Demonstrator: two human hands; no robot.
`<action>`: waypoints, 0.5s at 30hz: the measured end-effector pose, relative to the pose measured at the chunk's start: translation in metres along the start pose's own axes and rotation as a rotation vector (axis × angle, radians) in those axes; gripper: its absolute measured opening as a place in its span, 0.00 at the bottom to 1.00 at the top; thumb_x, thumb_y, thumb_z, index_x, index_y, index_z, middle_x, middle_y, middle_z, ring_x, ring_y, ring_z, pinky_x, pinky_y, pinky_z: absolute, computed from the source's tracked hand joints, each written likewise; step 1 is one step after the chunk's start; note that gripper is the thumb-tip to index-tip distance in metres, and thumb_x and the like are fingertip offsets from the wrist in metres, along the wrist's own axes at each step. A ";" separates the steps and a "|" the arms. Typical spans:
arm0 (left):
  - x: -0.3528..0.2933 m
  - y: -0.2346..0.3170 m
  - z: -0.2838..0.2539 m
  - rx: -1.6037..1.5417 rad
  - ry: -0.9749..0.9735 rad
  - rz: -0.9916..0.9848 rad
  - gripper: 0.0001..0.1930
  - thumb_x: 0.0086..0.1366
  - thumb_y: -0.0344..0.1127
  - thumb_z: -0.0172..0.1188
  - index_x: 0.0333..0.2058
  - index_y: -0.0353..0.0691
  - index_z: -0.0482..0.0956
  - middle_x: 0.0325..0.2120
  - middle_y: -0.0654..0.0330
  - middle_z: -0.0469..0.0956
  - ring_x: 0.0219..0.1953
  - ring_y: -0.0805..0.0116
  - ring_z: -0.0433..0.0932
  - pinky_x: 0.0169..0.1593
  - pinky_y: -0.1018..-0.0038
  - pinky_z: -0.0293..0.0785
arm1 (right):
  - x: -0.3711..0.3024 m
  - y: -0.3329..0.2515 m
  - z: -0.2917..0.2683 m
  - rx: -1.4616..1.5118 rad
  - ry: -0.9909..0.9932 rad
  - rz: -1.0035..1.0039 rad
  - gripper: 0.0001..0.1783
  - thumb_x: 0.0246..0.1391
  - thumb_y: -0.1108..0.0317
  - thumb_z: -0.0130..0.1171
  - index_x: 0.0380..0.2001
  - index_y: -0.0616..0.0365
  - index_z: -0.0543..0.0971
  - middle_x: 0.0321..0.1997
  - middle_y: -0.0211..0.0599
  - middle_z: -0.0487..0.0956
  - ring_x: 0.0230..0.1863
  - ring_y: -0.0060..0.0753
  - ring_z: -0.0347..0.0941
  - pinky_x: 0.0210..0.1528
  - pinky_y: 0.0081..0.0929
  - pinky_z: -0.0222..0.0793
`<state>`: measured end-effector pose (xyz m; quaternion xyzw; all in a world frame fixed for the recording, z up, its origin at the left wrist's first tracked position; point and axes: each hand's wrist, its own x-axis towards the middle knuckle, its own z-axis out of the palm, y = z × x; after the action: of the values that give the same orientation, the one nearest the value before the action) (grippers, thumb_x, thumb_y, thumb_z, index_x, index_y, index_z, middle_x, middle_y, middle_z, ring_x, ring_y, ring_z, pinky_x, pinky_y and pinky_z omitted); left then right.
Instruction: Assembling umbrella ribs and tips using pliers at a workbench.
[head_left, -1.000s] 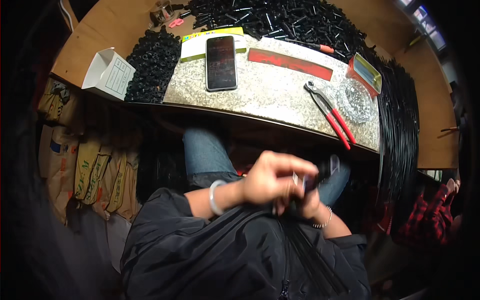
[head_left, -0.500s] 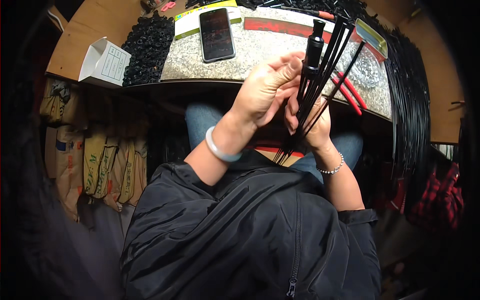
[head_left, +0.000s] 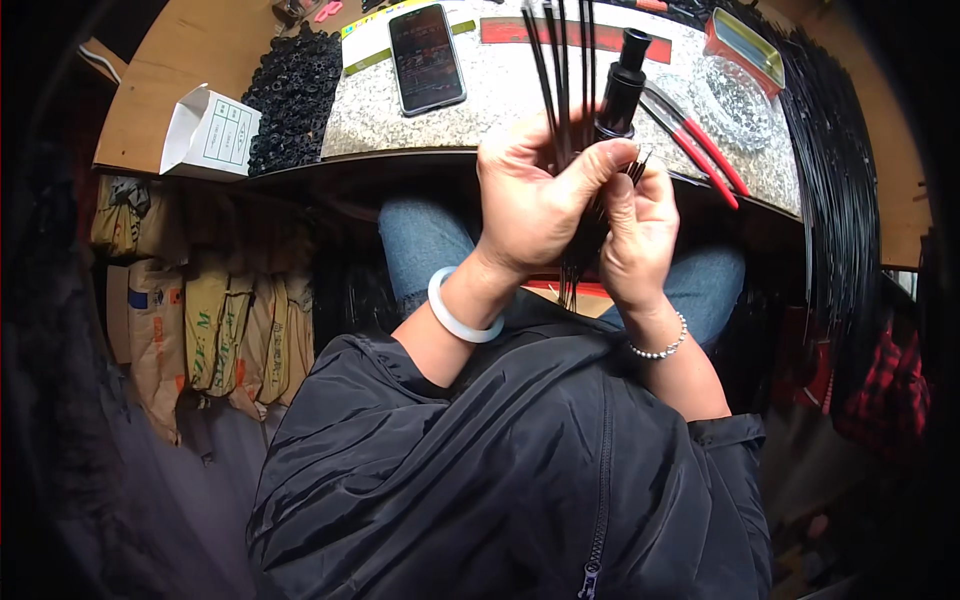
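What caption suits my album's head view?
Two hands holding thin black rods and a black tube near pliers.

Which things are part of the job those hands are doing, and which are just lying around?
Part of it:
thin black rods, gripped in the left hand and right hand
black tube-like piece, at the hands
perhaps the similar-looking long black strands

Probably just lying around:
phone
white box
red-handled pliers, possibly a tool, but untouched

passable: slab (head_left: pixel 490 100) between phone (head_left: pixel 428 60) and raised strips (head_left: pixel 566 128) | obstacles rightward: pliers (head_left: pixel 712 153), glass dish (head_left: pixel 730 100)
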<state>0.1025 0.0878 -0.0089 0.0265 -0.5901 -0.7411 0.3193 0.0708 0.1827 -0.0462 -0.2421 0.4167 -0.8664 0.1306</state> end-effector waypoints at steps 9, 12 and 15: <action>-0.002 -0.004 -0.007 -0.161 -0.046 -0.138 0.15 0.58 0.30 0.62 0.43 0.32 0.75 0.32 0.55 0.80 0.31 0.73 0.79 0.37 0.79 0.75 | 0.000 -0.008 -0.008 0.086 -0.023 0.055 0.09 0.56 0.71 0.56 0.38 0.64 0.75 0.36 0.34 0.78 0.35 0.18 0.73 0.42 0.17 0.70; -0.002 -0.004 -0.007 -0.162 -0.042 -0.135 0.17 0.58 0.32 0.62 0.45 0.31 0.74 0.31 0.55 0.80 0.31 0.72 0.79 0.38 0.78 0.75 | 0.002 -0.010 -0.007 0.098 -0.005 0.077 0.09 0.55 0.72 0.57 0.39 0.64 0.75 0.35 0.34 0.79 0.36 0.19 0.74 0.43 0.19 0.71; -0.001 -0.002 -0.004 -0.250 0.003 -0.148 0.12 0.56 0.27 0.63 0.40 0.31 0.76 0.27 0.59 0.80 0.28 0.78 0.77 0.34 0.82 0.75 | 0.003 -0.011 -0.005 0.157 0.007 0.150 0.11 0.54 0.72 0.58 0.40 0.64 0.74 0.35 0.33 0.78 0.36 0.19 0.74 0.44 0.19 0.71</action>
<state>0.1041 0.0852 -0.0120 0.0313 -0.4892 -0.8302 0.2656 0.0658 0.1917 -0.0393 -0.1960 0.3651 -0.8851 0.2120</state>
